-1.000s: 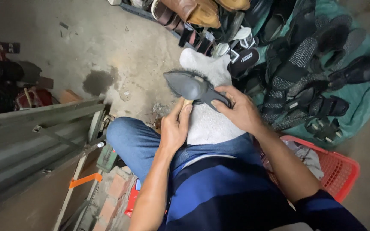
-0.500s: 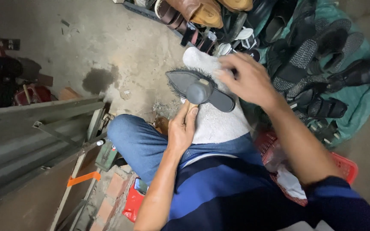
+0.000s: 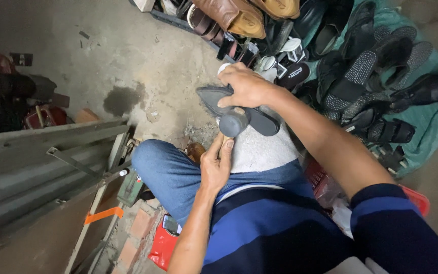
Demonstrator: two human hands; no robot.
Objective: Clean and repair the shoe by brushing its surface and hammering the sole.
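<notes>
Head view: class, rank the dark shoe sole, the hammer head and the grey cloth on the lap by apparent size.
1. grey cloth
2. dark shoe sole, partly hidden under the right hand
3. hammer head

No near ties here.

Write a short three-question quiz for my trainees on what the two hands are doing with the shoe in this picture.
1. True or false: the right hand presses down on the upturned grey shoe.
2. What does the left hand grip?
A. a hammer with a wooden handle
B. a paintbrush
C. a pair of scissors
3. Fill the gap: the shoe rests sole up on a pale grey cloth spread over the person's ____.

Key: 1 true; 2 A; 3 lap. The hammer's round head sits against the shoe's heel end. More footwear lies on the green sheet beyond.
</notes>
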